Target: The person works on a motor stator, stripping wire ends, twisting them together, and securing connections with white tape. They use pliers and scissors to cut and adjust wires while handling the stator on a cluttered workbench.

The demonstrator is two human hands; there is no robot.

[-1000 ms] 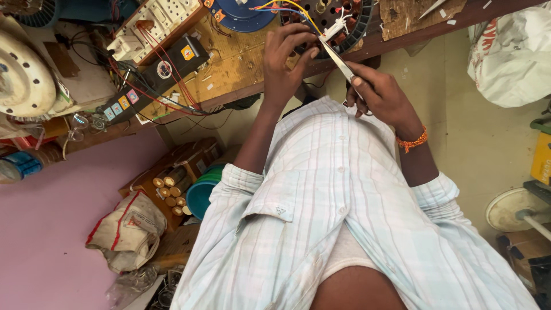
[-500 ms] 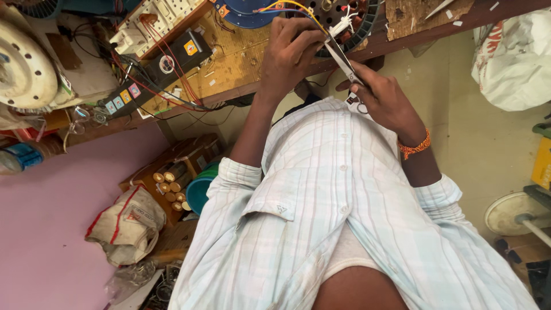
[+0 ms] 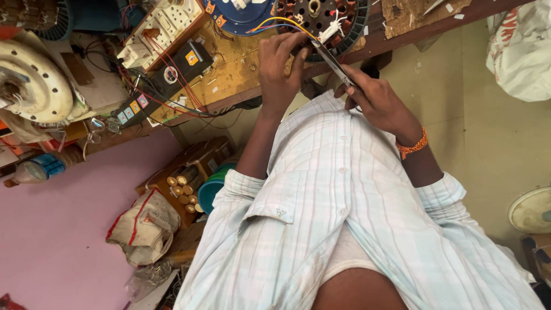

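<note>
Stator windings sit at the top centre of the frame on the wooden bench. My left hand grips their rim, fingers curled; my right hand pinches a slim metal tool angled into them.

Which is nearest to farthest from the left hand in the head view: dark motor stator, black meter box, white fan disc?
From the left hand:
1. dark motor stator, touching, just beyond the fingers.
2. black meter box, mid-bench.
3. white fan disc, far end of the frame.
</note>
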